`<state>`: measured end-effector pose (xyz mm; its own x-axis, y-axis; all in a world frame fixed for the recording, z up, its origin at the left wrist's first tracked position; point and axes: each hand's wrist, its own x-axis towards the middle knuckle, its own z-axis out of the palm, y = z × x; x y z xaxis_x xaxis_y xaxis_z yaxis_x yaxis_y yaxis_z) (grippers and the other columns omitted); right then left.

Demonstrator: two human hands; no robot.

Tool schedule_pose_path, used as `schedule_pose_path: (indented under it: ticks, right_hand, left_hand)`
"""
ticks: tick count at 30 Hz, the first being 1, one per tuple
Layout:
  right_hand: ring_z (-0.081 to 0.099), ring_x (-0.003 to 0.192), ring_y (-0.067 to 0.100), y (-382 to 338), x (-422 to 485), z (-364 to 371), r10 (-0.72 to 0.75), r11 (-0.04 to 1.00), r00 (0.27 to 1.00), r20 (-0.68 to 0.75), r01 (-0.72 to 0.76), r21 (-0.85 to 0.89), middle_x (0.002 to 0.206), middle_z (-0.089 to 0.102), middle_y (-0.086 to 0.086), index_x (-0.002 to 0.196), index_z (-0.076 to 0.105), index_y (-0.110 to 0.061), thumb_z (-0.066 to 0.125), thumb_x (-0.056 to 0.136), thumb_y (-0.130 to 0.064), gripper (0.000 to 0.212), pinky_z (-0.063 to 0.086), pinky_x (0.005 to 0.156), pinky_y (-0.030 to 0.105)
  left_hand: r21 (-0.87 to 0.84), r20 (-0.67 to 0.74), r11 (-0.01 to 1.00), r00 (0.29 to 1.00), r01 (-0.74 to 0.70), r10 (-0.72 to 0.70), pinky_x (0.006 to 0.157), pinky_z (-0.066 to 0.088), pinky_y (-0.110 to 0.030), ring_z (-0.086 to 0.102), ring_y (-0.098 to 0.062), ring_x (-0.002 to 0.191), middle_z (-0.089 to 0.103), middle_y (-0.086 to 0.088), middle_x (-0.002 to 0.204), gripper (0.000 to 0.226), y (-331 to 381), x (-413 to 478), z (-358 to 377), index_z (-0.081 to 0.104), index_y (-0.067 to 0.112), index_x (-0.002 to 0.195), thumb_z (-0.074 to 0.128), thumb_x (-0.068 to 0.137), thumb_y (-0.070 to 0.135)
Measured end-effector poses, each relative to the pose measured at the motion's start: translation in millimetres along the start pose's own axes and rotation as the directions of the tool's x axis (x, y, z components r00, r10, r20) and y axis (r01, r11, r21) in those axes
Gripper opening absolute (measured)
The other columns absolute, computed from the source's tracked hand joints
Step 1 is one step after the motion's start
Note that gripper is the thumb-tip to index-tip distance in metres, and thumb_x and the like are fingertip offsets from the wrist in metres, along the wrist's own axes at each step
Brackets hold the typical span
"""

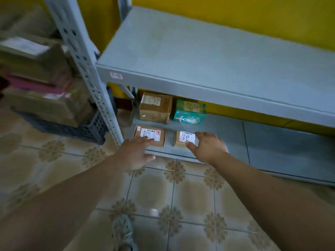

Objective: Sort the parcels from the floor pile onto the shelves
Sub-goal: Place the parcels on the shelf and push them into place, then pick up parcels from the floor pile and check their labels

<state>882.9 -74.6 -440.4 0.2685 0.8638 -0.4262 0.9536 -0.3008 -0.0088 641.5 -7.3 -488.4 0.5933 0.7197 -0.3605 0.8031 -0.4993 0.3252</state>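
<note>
Left hand [135,153] was flat, fingers straight and a bit apart, fingertips lying on the label of the left small box [153,142]. Its thumb hung off the near side, round nothing. Right hand [210,148] was spread at the right end of the right small box [178,143], thumb at the box's near corner, fingers reaching over its far right edge. It touched the box, but whether it gripped or only rested there I couldn't tell; too blurred.

Both small boxes were brown cardboard, white printed labels up, side by side with a gap between, at the front left of the lower shelf [272,147]. Behind them on the same shelf stood a brown carton [155,110] behind the left box and a teal box [189,114] just beside it, behind the right box. The shelf ran on to the right.

The upper shelf [199,57] was grey metal with a red-edged tag [116,76] on its front lip at the left corner, text unreadable. A perforated grey post [87,69] stood at the rack's left front corner. Left of the post was a dark slotted crate [76,130] on the floor, with blurred stacked cartons [47,104] piled in or on it. A patterned tile floor [181,196] lay under both forearms, with a grey shoe [123,230] at the bottom edge. A yellow wall [235,13] stood behind the rack.
</note>
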Motion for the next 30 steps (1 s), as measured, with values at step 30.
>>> schedule_pose_path:
  ticks: [30]
  right_hand:
    - [0.06, 0.101, 0.025, -421.9, -272.7, -248.4, -0.495, 0.865, 0.855, -0.154, 0.471, -0.171, 0.116, 0.064, 0.006, 0.124, 0.06, -0.019, 0.042, 0.096, -0.063, 0.055, 0.05, 0.076, 0.034]
  left_hand:
    - [-0.086, -0.374, 0.944, 0.868, 0.32, -0.328, 0.102, 0.044, -0.036, 0.046, -0.018, 0.13, 0.046, 0.004, 0.146, 0.057, -107.2, -493.9, -279.8, 0.041, 0.03, 0.144, 0.054, 0.093, 0.051]
